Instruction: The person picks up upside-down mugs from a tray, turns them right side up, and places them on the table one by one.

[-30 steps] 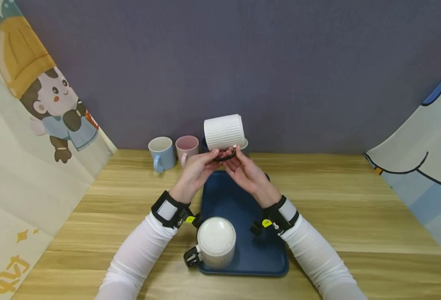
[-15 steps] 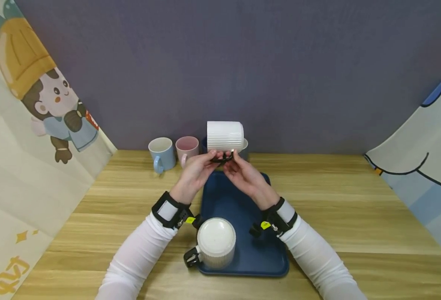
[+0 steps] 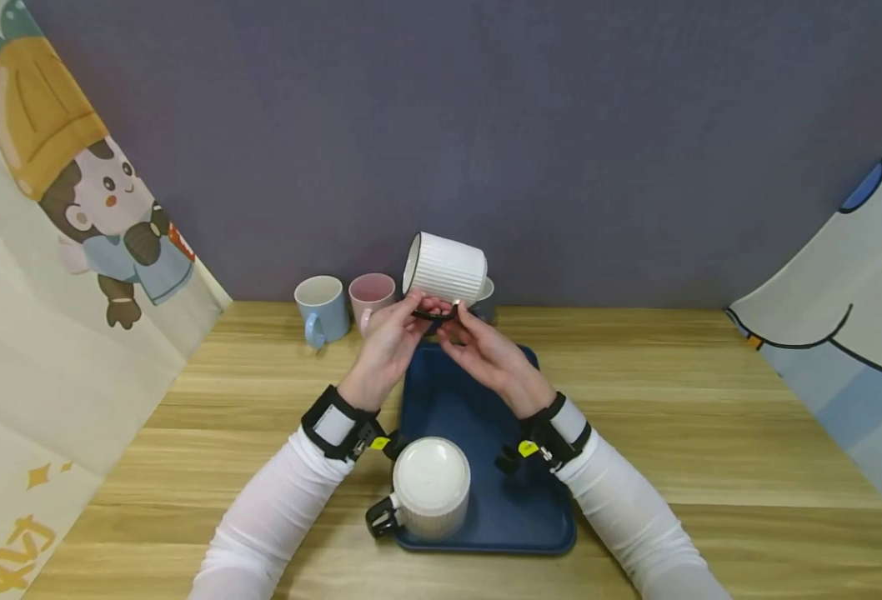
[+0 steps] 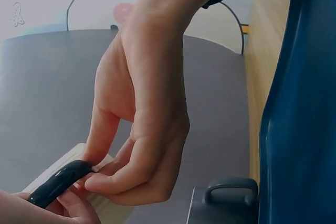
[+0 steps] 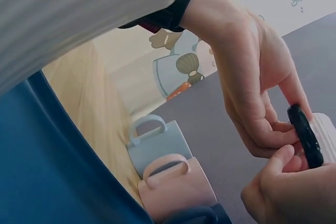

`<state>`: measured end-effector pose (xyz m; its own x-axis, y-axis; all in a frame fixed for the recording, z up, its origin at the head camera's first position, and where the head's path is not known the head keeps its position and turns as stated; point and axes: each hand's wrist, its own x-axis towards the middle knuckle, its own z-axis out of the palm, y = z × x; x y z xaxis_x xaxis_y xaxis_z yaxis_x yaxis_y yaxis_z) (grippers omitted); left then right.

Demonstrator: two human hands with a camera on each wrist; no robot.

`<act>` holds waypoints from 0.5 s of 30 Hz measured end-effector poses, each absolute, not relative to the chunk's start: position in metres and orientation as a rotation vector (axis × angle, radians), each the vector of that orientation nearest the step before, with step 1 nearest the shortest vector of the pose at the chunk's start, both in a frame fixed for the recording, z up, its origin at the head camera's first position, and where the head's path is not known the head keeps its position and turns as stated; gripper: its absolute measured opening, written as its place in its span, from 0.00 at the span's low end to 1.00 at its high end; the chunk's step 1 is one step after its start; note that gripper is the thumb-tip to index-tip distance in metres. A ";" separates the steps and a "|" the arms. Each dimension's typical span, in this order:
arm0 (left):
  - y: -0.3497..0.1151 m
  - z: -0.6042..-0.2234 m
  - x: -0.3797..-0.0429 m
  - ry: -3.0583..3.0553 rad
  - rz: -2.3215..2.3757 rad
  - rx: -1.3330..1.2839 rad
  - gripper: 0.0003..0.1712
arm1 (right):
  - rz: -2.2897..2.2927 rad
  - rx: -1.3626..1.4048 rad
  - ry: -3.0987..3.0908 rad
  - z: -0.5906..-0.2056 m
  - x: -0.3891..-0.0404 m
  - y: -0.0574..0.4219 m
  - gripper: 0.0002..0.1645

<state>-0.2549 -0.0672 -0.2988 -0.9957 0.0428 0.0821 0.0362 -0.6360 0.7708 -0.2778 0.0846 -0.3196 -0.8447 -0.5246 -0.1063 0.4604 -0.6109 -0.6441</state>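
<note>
A white ribbed mug [image 3: 448,271] with a dark rim is held up above the far end of the tray. It lies tilted on its side, its mouth toward the left. My left hand [image 3: 383,346] pinches the mouth end of its black handle [image 5: 305,136] between thumb and fingers. At the handle's other end, my right hand [image 3: 495,364] pinches it too. The left wrist view shows the right hand's thumb and fingertips close round the glossy handle. Below, a second white mug [image 3: 432,479] with a black handle stands upside down on the dark blue tray [image 3: 519,529].
Along the wall at the back stand a light blue mug [image 3: 324,310], a pink mug [image 3: 372,292] and a grey mug [image 3: 486,310]. A navy mug [image 5: 197,216] stands beside the pink one. Wooden tabletop [image 3: 674,400] surrounds the tray.
The held mug first levels out, then tilts so its mouth end is higher and its dark rim shows. Both hands shift slightly left, keeping hold of the handle.
</note>
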 end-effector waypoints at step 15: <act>-0.069 -0.297 -0.251 1.352 2.831 0.176 0.18 | -2.359 -0.091 0.664 -0.320 -0.276 0.079 0.17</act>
<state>-0.2513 -0.0692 -0.2968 -0.9937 0.0474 0.1016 0.0492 -0.6299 0.7751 -0.2764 0.0792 -0.3198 -0.7692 -0.6296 -0.1094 0.5941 -0.6415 -0.4853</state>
